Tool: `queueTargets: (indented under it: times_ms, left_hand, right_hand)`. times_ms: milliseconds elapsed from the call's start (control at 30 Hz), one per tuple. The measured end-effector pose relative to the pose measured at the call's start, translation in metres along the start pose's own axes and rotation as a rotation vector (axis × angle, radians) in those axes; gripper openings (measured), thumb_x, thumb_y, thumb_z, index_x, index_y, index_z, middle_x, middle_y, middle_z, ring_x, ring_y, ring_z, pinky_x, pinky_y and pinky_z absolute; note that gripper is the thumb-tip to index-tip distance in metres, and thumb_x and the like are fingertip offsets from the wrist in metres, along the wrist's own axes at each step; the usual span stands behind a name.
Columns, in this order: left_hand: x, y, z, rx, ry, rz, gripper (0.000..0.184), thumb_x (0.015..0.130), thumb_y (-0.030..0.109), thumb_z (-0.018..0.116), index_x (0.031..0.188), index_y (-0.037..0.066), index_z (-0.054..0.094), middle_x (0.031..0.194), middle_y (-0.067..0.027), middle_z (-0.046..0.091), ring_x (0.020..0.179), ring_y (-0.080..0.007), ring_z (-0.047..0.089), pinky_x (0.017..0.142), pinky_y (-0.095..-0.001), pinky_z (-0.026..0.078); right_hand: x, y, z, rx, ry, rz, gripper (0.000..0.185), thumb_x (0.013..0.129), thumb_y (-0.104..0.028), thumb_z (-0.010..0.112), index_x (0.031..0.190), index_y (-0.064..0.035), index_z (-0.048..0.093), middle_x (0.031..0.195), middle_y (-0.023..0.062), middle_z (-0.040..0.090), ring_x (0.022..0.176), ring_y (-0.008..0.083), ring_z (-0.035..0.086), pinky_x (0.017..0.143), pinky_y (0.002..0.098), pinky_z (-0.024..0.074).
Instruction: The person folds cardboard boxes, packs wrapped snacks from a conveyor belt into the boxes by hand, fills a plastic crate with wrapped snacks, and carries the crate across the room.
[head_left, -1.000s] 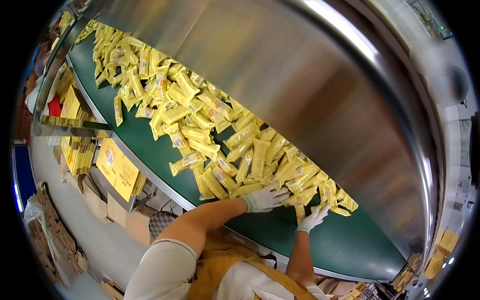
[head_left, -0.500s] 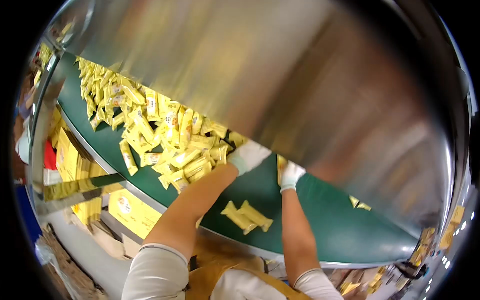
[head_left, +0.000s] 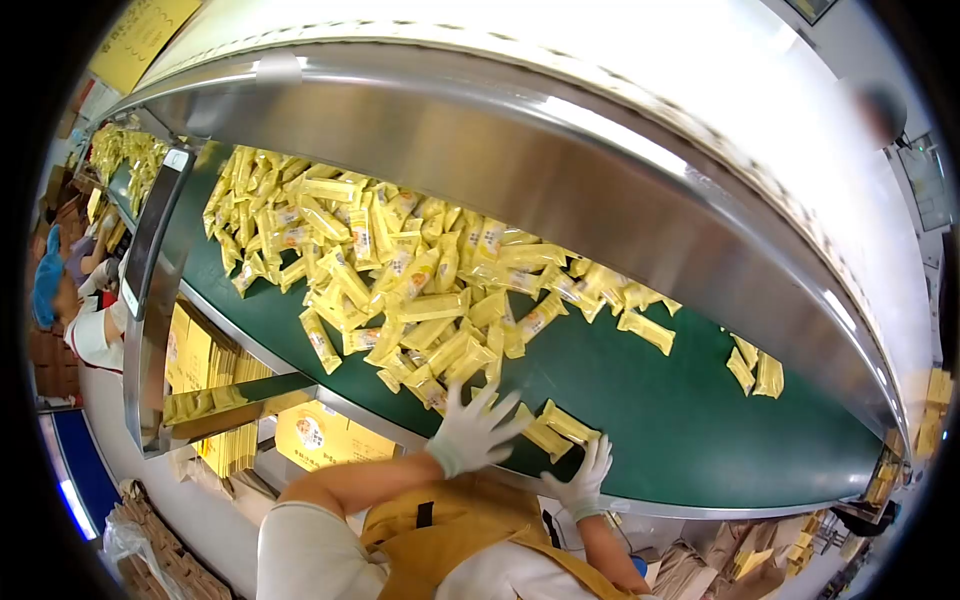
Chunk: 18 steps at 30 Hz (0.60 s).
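A heap of yellow wrapped packets [head_left: 400, 270] lies on the green belt [head_left: 640, 410], along the steel guard. My left hand [head_left: 474, 430], in a white glove, has its fingers spread at the heap's near edge, close to a few packets. White-gloved too, my right hand [head_left: 583, 478] is at the belt's near edge with its fingers apart and nothing seen in it. Two packets [head_left: 556, 430] lie side by side between my hands, near the right fingertips. A few more packets [head_left: 757, 368] lie apart at the right, beside the guard.
The steel guard [head_left: 500, 150] curves over the belt's far side. Yellow cartons [head_left: 325, 437] and stacked flat boxes [head_left: 200, 360] stand below the near edge at the left. Another person [head_left: 95, 330] is at the far left. Cardboard [head_left: 720, 555] lies below right.
Both hands have drawn back from under the guard toward the near edge, and their fingers have spread. The view has shifted, showing more of the guard's top. More packets now lie along the guard's middle.
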<state>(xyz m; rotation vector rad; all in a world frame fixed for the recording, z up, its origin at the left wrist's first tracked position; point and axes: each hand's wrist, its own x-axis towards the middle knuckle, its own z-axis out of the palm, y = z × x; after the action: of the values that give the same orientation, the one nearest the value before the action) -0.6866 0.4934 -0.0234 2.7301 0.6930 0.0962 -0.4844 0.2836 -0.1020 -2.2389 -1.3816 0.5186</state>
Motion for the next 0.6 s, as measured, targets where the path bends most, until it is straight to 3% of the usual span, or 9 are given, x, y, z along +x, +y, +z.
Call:
queueTargets:
  times_ms: [100, 200, 267, 367, 433, 467, 533, 567, 600]
  left_hand:
    - [-0.068, 0.0, 0.047, 0.133, -0.164, -0.393, 0.08, 0.06, 0.067, 0.077, 0.132, 0.041, 0.056, 0.14, -0.014, 0.042, 0.132, -0.0463, 0.034, 0.096, -0.0818, 0.024]
    - [-0.054, -0.037, 0.075, 0.156, 0.117, -0.357, 0.077, 0.064, 0.069, 0.074, 0.133, 0.04, 0.056, 0.141, -0.0177, 0.041, 0.129, -0.048, 0.038, 0.095, -0.0834, 0.023]
    - [-0.02, -0.059, 0.088, 0.193, 0.184, -0.505, 0.078, 0.069, 0.067, 0.072, 0.138, 0.035, 0.053, 0.153, -0.0208, 0.032, 0.134, -0.0526, 0.032, 0.097, -0.0848, 0.016]
    - [0.018, -0.083, 0.074, 0.041, -0.058, -0.659, 0.083, 0.073, 0.07, 0.064, 0.145, 0.034, 0.046, 0.16, -0.0185, 0.022, 0.147, -0.0486, 0.017, 0.099, -0.0856, 0.008]
    - [0.02, -0.086, 0.063, 0.086, -0.141, -0.619, 0.089, 0.072, 0.067, 0.068, 0.15, 0.034, 0.038, 0.161, -0.0178, 0.02, 0.148, -0.046, 0.016, 0.099, -0.0853, 0.013]
    - [0.017, -0.077, 0.031, 0.092, -0.253, -0.578, 0.092, 0.07, 0.058, 0.074, 0.15, 0.032, 0.037, 0.159, -0.0187, 0.025, 0.147, -0.0436, 0.019, 0.102, -0.0809, 0.017]
    - [-0.026, -0.058, 0.023, -0.016, 0.04, -0.478, 0.087, 0.072, 0.042, 0.078, 0.148, 0.021, 0.04, 0.154, -0.0196, 0.032, 0.146, -0.0388, 0.024, 0.108, -0.0702, 0.025]
    - [-0.054, -0.045, 0.031, -0.085, 0.151, -0.488, 0.079, 0.075, 0.033, 0.077, 0.145, 0.016, 0.045, 0.152, -0.0198, 0.036, 0.143, -0.0384, 0.031, 0.11, -0.0663, 0.027]
    - [-0.082, -0.025, 0.038, -0.129, 0.332, -0.492, 0.067, 0.074, 0.025, 0.077, 0.136, 0.012, 0.053, 0.143, -0.019, 0.046, 0.134, -0.0384, 0.043, 0.11, -0.0585, 0.033]
  right_hand:
    - [0.004, -0.027, 0.024, -0.091, -0.054, -0.005, 0.11, 0.062, -0.046, 0.086, 0.147, -0.0015, 0.031, 0.151, 0.0363, 0.024, 0.141, 0.0545, 0.022, 0.109, 0.0702, 0.0173]
    - [0.081, -0.061, 0.059, -0.132, -0.053, -0.136, 0.112, 0.063, -0.051, 0.084, 0.148, -0.0005, 0.03, 0.154, 0.0349, 0.019, 0.143, 0.0526, 0.019, 0.111, 0.0697, 0.014]
    - [0.142, -0.076, 0.087, -0.203, -0.064, -0.179, 0.113, 0.066, -0.058, 0.08, 0.149, 0.0011, 0.03, 0.157, 0.0308, 0.019, 0.145, 0.0506, 0.017, 0.114, 0.0671, 0.0118]
    - [0.21, -0.09, 0.109, -0.313, -0.059, -0.116, 0.116, 0.068, -0.064, 0.075, 0.148, 0.0054, 0.029, 0.158, 0.0255, 0.022, 0.144, 0.0479, 0.02, 0.116, 0.062, 0.013]
    - [0.222, -0.102, 0.086, -0.317, -0.203, -0.121, 0.112, 0.068, -0.057, 0.078, 0.148, 0.0051, 0.029, 0.156, 0.0266, 0.024, 0.142, 0.0478, 0.023, 0.115, 0.0604, 0.0181]
    - [0.216, -0.092, 0.081, -0.222, -0.134, -0.196, 0.112, 0.068, -0.048, 0.081, 0.149, 0.0051, 0.026, 0.156, 0.0272, 0.025, 0.141, 0.0477, 0.025, 0.114, 0.0581, 0.0217]
    - [0.172, -0.077, 0.065, 0.002, 0.021, -0.315, 0.104, 0.069, -0.028, 0.083, 0.15, 0.0035, 0.026, 0.154, 0.029, 0.026, 0.139, 0.0475, 0.029, 0.113, 0.0542, 0.0267]
    - [0.143, -0.093, 0.047, 0.103, -0.035, -0.209, 0.093, 0.073, -0.024, 0.078, 0.148, 0.0043, 0.031, 0.154, 0.0309, 0.026, 0.14, 0.0482, 0.029, 0.115, 0.0553, 0.0247]
    - [0.114, -0.075, 0.042, -0.057, -0.093, -0.328, 0.084, 0.077, -0.02, 0.072, 0.148, 0.0043, 0.032, 0.153, 0.0317, 0.027, 0.14, 0.0493, 0.028, 0.116, 0.0561, 0.0229]
